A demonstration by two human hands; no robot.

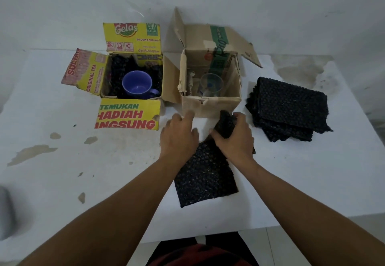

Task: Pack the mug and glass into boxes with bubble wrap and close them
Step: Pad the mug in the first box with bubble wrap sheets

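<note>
- White table bears two open boxes side by side.
- Yellow box, lined with black wrap, holds a blue mug.
- Brown box holds a clear glass.
- Right hand grips the rolled end of a black sheet lying before the brown box.
- Left hand rests flat beside it, fingers at the box.
- A stack of black sheets lies right of the brown box.
</note>
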